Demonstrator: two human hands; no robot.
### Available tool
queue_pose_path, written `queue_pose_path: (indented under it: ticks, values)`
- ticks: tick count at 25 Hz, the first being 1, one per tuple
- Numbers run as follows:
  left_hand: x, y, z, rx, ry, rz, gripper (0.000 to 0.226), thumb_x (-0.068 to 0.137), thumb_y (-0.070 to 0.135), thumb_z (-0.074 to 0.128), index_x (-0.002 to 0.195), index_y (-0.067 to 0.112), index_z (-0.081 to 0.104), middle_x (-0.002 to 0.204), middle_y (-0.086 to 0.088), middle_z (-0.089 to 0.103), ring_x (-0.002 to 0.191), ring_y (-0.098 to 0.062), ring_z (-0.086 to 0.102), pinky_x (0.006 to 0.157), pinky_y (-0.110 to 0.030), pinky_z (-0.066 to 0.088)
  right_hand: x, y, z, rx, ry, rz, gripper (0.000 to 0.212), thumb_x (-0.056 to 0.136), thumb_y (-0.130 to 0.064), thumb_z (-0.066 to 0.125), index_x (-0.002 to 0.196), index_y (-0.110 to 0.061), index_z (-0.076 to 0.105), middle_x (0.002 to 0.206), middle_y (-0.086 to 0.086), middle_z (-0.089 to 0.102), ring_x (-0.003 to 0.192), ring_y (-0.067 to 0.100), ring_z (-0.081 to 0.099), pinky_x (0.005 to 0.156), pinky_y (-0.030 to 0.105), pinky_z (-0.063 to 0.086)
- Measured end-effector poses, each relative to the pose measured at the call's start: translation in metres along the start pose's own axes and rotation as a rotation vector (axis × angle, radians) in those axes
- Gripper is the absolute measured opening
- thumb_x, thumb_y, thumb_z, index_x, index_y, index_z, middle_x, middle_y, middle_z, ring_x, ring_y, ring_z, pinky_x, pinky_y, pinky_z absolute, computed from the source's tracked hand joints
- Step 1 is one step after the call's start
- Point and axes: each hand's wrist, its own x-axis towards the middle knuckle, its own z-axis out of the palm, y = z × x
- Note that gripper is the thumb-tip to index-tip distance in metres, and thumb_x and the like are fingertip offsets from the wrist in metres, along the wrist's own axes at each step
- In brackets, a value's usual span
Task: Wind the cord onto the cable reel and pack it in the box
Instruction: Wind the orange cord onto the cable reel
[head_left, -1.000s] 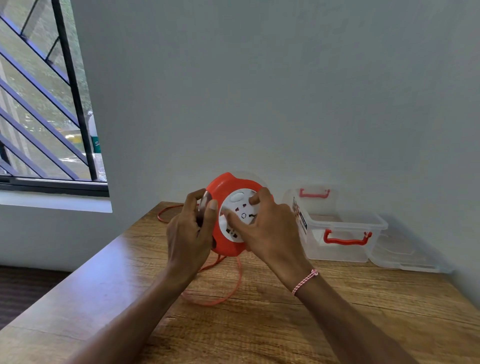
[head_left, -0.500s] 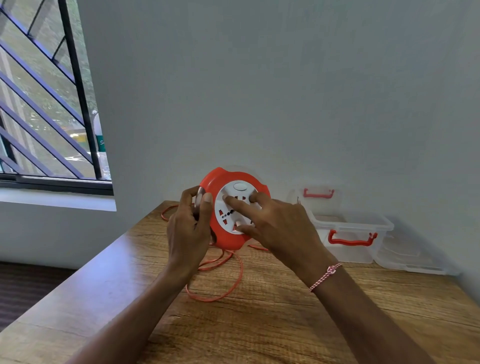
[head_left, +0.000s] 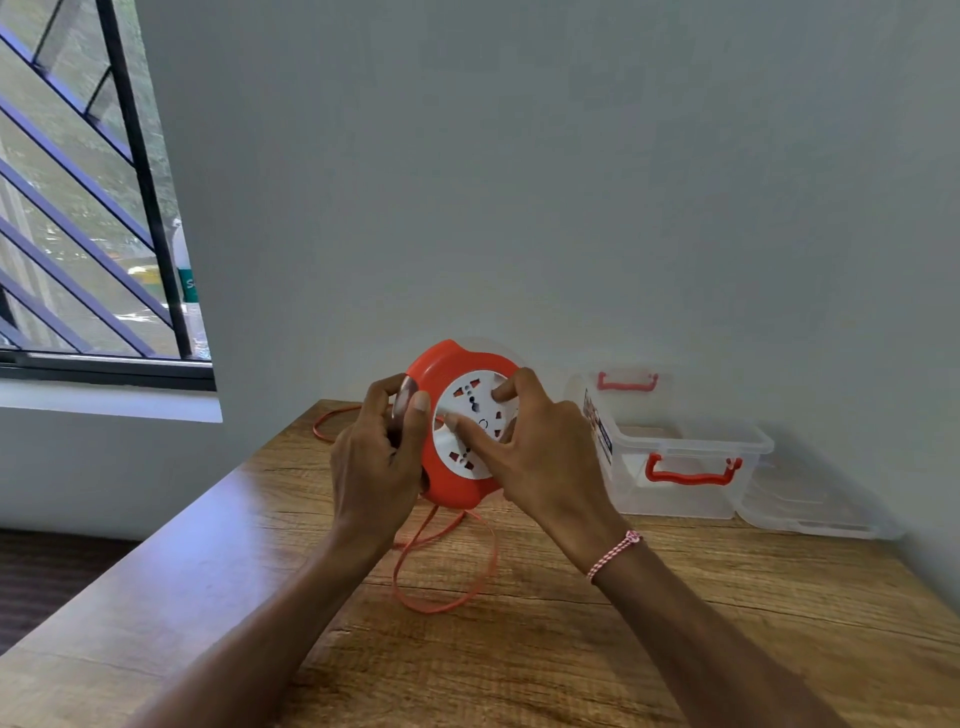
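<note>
An orange cable reel (head_left: 451, 364) with a white socket face is held upright above the wooden table (head_left: 571, 649). My left hand (head_left: 376, 457) grips its left rim, thumb on the front edge. My right hand (head_left: 540, 457) rests on the white face with its fingers spread across the sockets. A thin orange cord (head_left: 447, 592) hangs from under the reel and lies in loose loops on the table, with another stretch at the far left edge. A clear plastic box (head_left: 691, 499) with red handles stands open at the right, by the wall.
The box's clear lid (head_left: 815, 514) lies flat to the right of the box, against the wall. A barred window (head_left: 88, 208) is at the left. The table's left edge drops to a dark floor (head_left: 47, 577).
The white socket face has turned under my right fingers and the cord loops on the table have shifted. The reel stays at about the same place in my hands.
</note>
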Motion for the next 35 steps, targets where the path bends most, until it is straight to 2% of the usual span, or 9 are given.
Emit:
queue_pose_path:
  ticks: [5,7,10,13,19,23,28,31,35]
  values:
    - [0.006,-0.009,-0.003,0.026,0.066,-0.084,0.042,0.102,0.062,0.039,0.125,0.031,0.054,0.077,0.024,0.064,0.069,0.015,0.069,0.051,-0.025,0.061,0.011,0.014,-0.016,-0.075,0.017,-0.34,0.038,0.096,-0.062,0.056,0.084,-0.026,0.059,0.054,-0.015,0.053,0.042,0.002,0.049,0.046,0.02,0.045]
    - [0.008,-0.013,-0.005,0.034,0.109,-0.128,0.043,0.104,0.061,0.041,0.126,0.027,0.056,0.079,0.023,0.065,0.068,0.012,0.07,0.052,-0.026,0.061,0.013,0.023,-0.023,-0.044,-0.338,-0.405,0.046,0.089,-0.065,0.064,0.072,-0.023,0.071,0.056,-0.011,0.063,0.047,0.004,0.056,0.05,0.025,0.048]
    - [0.01,-0.016,-0.007,0.028,0.131,-0.171,0.04,0.107,0.055,0.044,0.129,0.025,0.056,0.087,0.025,0.065,0.071,0.001,0.072,0.056,-0.026,0.063,0.003,0.016,-0.015,-0.045,-0.918,-0.361,0.035,0.076,-0.061,0.08,0.097,-0.033,0.082,0.094,-0.016,0.078,0.075,-0.013,0.062,0.064,0.021,0.046]
    - [0.01,-0.017,-0.006,0.015,0.132,-0.175,0.038,0.107,0.053,0.045,0.13,0.025,0.056,0.091,0.028,0.064,0.074,0.001,0.072,0.057,-0.021,0.06,-0.006,0.01,-0.001,-0.039,-1.154,-0.292,0.032,0.076,-0.037,0.089,0.106,-0.03,0.081,0.104,-0.012,0.078,0.082,-0.01,0.062,0.073,0.021,0.046]
    - [0.015,-0.014,-0.013,-0.027,0.191,-0.231,0.022,0.106,0.055,0.044,0.12,0.038,0.051,0.089,0.028,0.065,0.075,0.001,0.072,0.052,-0.012,0.054,0.013,0.034,-0.036,-0.255,-1.271,-0.087,0.016,0.081,-0.005,0.084,0.093,-0.016,0.082,0.086,-0.009,0.08,0.082,0.001,0.07,0.09,0.03,0.056]
    - [0.018,-0.016,-0.016,-0.076,0.235,-0.262,0.038,0.105,0.057,0.043,0.127,0.029,0.053,0.095,0.021,0.065,0.077,-0.001,0.07,0.052,-0.005,0.05,0.025,0.053,-0.058,-0.258,-1.205,0.073,0.017,0.075,-0.003,0.089,0.09,-0.009,0.082,0.06,-0.014,0.073,0.058,0.0,0.07,0.062,0.016,0.057]
    - [0.018,-0.016,-0.015,-0.112,0.24,-0.281,0.034,0.105,0.056,0.043,0.126,0.03,0.052,0.097,0.022,0.064,0.079,-0.005,0.071,0.052,-0.008,0.053,0.024,0.055,-0.052,-0.309,-1.118,-0.059,0.012,0.075,-0.015,0.091,0.081,-0.015,0.081,0.064,-0.012,0.076,0.059,-0.004,0.069,0.068,0.016,0.058]
    - [0.017,-0.016,-0.015,-0.116,0.24,-0.285,0.031,0.106,0.053,0.043,0.125,0.031,0.052,0.097,0.025,0.064,0.079,-0.005,0.071,0.052,-0.009,0.053,0.023,0.055,-0.049,-0.273,-1.062,-0.078,0.009,0.08,-0.016,0.088,0.086,-0.019,0.081,0.071,-0.011,0.078,0.068,0.004,0.074,0.078,0.028,0.062]
    - [0.017,-0.014,-0.015,-0.122,0.228,-0.289,0.026,0.106,0.053,0.044,0.123,0.035,0.051,0.096,0.027,0.064,0.074,-0.003,0.074,0.052,-0.01,0.054,0.024,0.056,-0.053,-0.381,-0.83,-0.082,0.017,0.085,-0.039,0.083,0.076,-0.028,0.073,0.056,-0.016,0.068,0.06,0.003,0.068,0.066,0.026,0.053]
